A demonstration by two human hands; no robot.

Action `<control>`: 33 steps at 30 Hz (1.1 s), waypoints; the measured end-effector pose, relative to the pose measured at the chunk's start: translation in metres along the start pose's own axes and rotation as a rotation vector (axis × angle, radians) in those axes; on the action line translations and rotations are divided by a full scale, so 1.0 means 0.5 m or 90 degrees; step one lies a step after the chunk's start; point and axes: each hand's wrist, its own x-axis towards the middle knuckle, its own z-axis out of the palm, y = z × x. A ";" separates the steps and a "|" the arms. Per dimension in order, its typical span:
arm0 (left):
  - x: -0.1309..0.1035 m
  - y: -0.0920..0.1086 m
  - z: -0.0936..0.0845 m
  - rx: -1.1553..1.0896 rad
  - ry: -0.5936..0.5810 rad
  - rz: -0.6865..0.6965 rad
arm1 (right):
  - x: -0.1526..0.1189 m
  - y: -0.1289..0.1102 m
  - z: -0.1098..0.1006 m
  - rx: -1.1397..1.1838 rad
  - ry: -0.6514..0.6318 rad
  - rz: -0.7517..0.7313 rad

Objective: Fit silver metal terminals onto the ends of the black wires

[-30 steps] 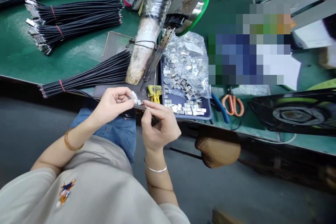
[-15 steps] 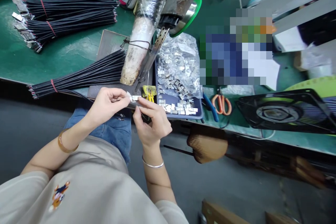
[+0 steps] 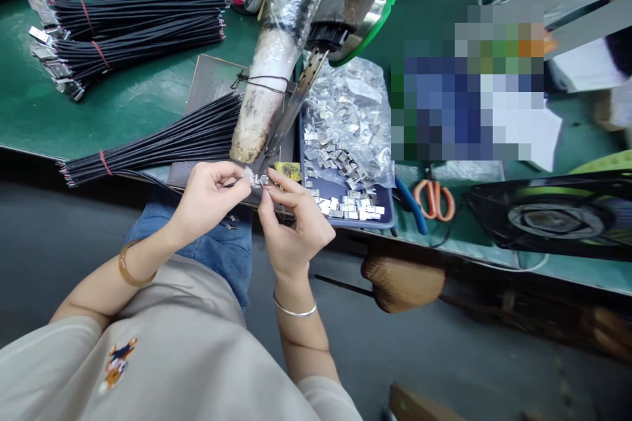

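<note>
Your right hand (image 3: 299,227) now covers more of the yellow piece (image 3: 289,172) left of the blue tray (image 3: 388,202) than half a second ago, suggesting close work continues on the small metal piece (image 3: 259,179), also left of that tray. Your left hand (image 3: 210,194) pinches it, fingers closed; the right thumb and forefinger sit slightly apart beside it, their hold unclear. The green table (image 3: 148,102) carries black wires (image 3: 162,138) left of the tray, scissors (image 3: 434,200) right of it, above grey floor (image 3: 355,342).
</note>
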 end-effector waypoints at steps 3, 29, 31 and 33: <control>0.000 -0.005 0.000 0.006 0.001 0.003 | -0.001 0.001 0.000 0.001 -0.002 0.000; -0.012 0.006 0.004 -0.051 -0.015 -0.002 | 0.006 -0.002 -0.007 0.009 -0.012 0.008; -0.012 0.004 0.005 -0.057 -0.008 0.001 | 0.009 -0.002 -0.005 0.002 -0.011 0.002; -0.011 0.004 0.006 -0.053 0.000 0.003 | 0.013 -0.003 -0.003 0.000 -0.005 -0.003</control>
